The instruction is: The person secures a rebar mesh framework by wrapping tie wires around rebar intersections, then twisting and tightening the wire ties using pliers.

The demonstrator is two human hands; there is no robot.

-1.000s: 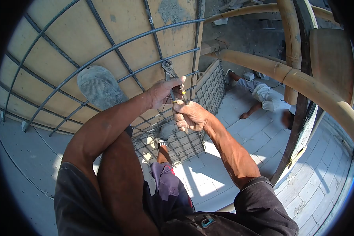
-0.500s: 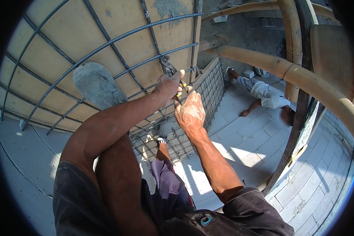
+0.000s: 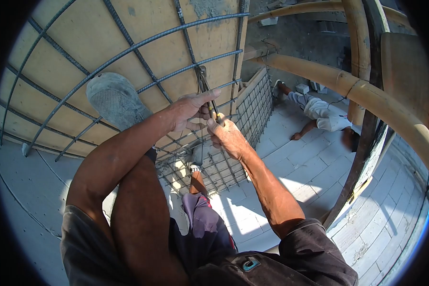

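A pair of pincers (image 3: 203,82) with dark jaws and yellow on the handles stands head-up against the steel rebar grid (image 3: 150,40). My right hand (image 3: 230,139) is closed round the lower handles. Just left of the tool, my left hand (image 3: 188,112) has its thumb stretched across the handles and its fingers apart; some fingertips are hidden behind the tool. Thin wire (image 3: 202,143) hangs below the hands. What the jaws grip is too small to make out.
A plywood panel (image 3: 143,14) backs the rebar. My shoe (image 3: 117,97) rests against the grid. Below is a finer mesh cage (image 3: 245,117). Bamboo poles (image 3: 319,74) cross at right. Another person (image 3: 319,113) bends over the pale block floor (image 3: 286,152) beyond.
My left hand has loosened from the pincers and shifted left, its fingers spreading. My right hand has moved slightly down and left, turning the pincers more upright.
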